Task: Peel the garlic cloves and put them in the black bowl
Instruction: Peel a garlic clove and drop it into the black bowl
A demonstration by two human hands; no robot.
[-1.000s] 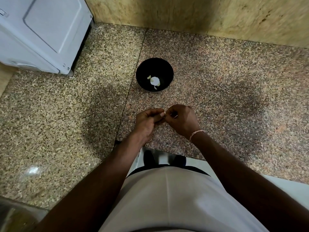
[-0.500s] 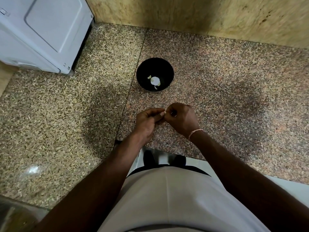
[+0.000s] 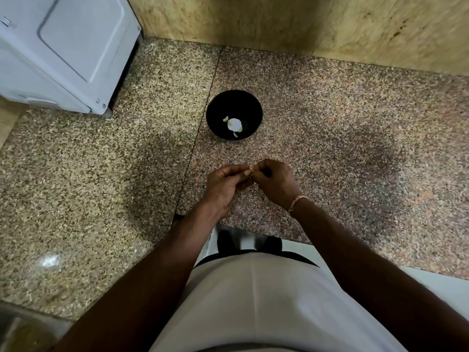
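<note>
A black bowl (image 3: 234, 114) stands on the speckled granite counter (image 3: 330, 148), with a pale garlic piece (image 3: 235, 124) and small bits at its bottom. Nearer to me, my left hand (image 3: 225, 185) and my right hand (image 3: 275, 181) meet fingertip to fingertip. Together they pinch a small garlic clove (image 3: 250, 168), of which only a pale sliver shows between the fingers. Both hands hover just above the counter, in front of the bowl.
A white appliance (image 3: 63, 47) stands at the back left on the counter. A yellowish stone wall (image 3: 304, 24) runs along the back. The counter's front edge lies just below my wrists, with my shoes and white floor beyond it.
My hands have stayed in the same spot, with only small finger movements on the clove. The bowl has not moved.
</note>
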